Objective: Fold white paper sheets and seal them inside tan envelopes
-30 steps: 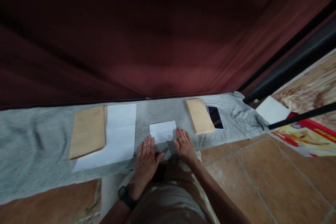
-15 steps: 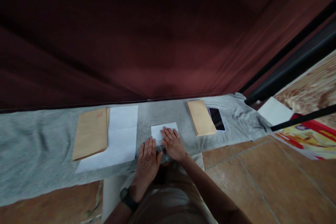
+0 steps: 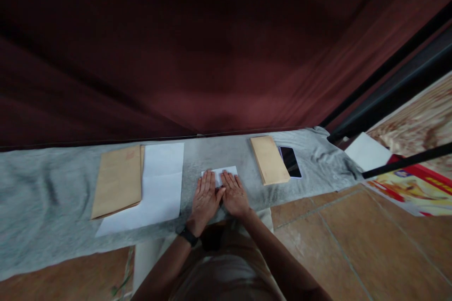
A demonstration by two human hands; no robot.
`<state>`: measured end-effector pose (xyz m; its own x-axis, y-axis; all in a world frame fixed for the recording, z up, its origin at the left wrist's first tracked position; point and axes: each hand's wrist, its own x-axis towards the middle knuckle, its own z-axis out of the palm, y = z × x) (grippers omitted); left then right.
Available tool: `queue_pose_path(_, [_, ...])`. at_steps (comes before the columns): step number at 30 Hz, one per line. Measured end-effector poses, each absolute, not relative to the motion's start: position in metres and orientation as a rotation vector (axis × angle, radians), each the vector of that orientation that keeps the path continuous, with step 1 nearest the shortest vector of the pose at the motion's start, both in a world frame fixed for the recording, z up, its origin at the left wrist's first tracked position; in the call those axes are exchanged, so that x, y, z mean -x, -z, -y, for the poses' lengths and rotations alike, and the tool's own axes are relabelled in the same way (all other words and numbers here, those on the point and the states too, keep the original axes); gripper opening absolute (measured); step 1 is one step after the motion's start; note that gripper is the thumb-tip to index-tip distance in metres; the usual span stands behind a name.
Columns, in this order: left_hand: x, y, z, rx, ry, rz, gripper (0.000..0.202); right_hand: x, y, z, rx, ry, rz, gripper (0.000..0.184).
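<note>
The left hand point(image 3: 205, 201) and right hand point(image 3: 233, 197) lie flat, fingers straight out, neither closed around anything; side by side, they rest on a small white paper point(image 3: 218, 175) whose far edge shows past the fingers (a dark wristband point(image 3: 188, 236) circles the left wrist). The paper lies on a gray cloth point(image 3: 215, 150). To the left, brown envelopes point(image 3: 118, 181) overlap a large white sheet point(image 3: 164, 178); to the right, a tan stack point(image 3: 269, 160) lies just beside a phone point(image 3: 290, 162). Beyond the cloth hangs a dark red curtain point(image 3: 219, 80).
</note>
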<state>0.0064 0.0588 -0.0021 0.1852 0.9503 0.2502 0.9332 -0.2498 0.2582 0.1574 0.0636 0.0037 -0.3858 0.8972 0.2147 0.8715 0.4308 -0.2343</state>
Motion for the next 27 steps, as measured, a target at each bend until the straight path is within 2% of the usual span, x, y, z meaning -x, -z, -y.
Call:
queue_pose_path(14, [0.005,0.002,-0.049,-2.371,-0.575,-2.015,0.062,-0.190,-0.008,-0.072,1.737,-0.074,2.196,0.051])
queue_pose_path(23, [0.005,0.002,-0.050,-2.384,-0.528,-2.021,0.059,-0.145,-0.022,-0.084,1.466,-0.187,2.417,0.046])
queue_pose_path(27, [0.005,0.004,-0.049,-2.361,-0.555,-2.026,0.060,-0.142,-0.015,-0.083,1.519,-0.141,2.424,0.048])
